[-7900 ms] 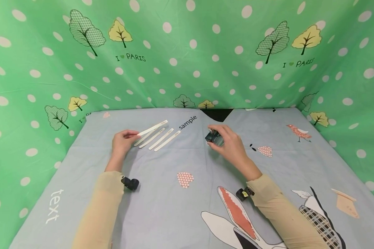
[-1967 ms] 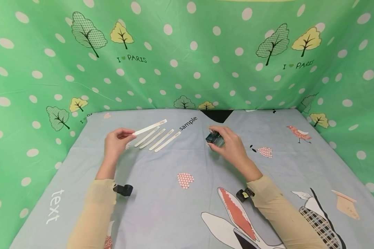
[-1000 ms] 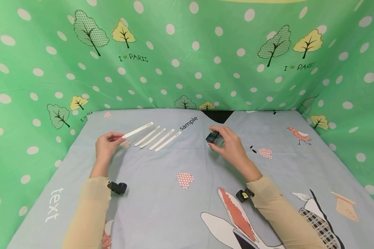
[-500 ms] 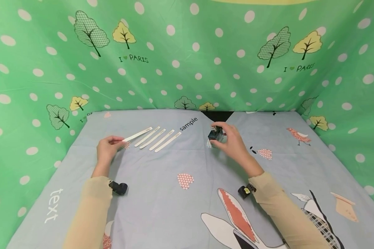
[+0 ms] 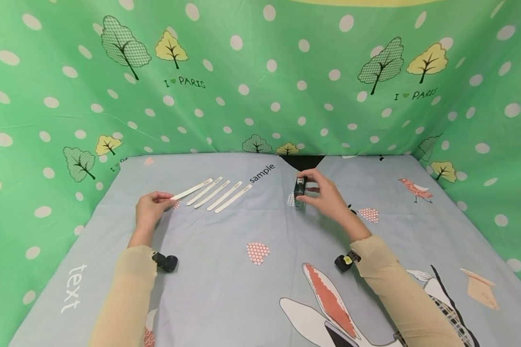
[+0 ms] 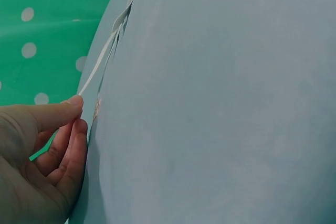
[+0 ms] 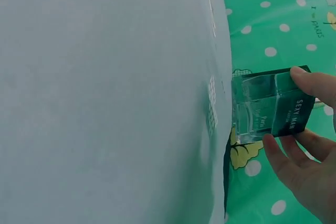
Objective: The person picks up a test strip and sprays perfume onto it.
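In the head view, my left hand [image 5: 151, 210] pinches the near end of a white paper perfume test strip [image 5: 193, 189]. Its labelled far end lies close beside several similar test strips [image 5: 224, 197], slanted in a row on the cloth. The left wrist view shows thumb and fingertips on the end of the narrow white strip [image 6: 97, 64]. To the right, my right hand [image 5: 327, 197] grips a glass perfume bottle [image 5: 300, 192] by its sides, thumb opposite the fingers. In the right wrist view, the perfume bottle [image 7: 273, 104] has a dark band lettered "SEXY MAN" and a clear part.
A grey-blue printed cloth [image 5: 226, 284] covers the table, and a green dotted curtain [image 5: 260, 86] stands behind it and along both sides. Each wrist wears a small black camera, the left camera [image 5: 167, 261] and the right camera [image 5: 344, 262].
My left hand has moved left and nearer, lowering the test strip from above the others to the left end of the row. My right hand has turned the perfume bottle to show its narrow side.
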Tool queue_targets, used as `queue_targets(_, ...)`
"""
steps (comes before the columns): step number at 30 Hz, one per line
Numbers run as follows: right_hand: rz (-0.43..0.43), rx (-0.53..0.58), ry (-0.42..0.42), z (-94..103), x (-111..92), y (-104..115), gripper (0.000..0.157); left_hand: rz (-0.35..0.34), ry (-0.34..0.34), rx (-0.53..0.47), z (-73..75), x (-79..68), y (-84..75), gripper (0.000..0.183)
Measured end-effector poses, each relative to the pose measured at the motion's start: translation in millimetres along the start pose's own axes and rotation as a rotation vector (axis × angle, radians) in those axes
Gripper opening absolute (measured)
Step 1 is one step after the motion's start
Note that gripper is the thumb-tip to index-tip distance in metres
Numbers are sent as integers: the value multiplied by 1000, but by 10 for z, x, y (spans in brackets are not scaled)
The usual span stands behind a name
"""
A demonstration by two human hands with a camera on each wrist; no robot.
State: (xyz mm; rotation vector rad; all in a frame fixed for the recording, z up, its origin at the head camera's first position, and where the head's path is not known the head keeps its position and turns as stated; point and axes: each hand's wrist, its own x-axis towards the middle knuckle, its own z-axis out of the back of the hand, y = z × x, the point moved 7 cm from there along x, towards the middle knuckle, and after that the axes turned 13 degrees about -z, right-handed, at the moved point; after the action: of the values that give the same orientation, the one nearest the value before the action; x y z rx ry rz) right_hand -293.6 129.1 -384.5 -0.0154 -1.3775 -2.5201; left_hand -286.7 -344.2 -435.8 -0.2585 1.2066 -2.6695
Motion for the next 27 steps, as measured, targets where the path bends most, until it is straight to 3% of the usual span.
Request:
queue_targets(8,-49,42,53,-24,8,-96,57,-13,12,-16,-2,-17,-10,32)
queue_targets(17,-62,49,73,-39,2,-142,57,17,20,69,42,-37,-2,35)
queue_targets(27,-85,18,115,-47,-19,-143,57,-29,-4,150,144,-60,-108,34)
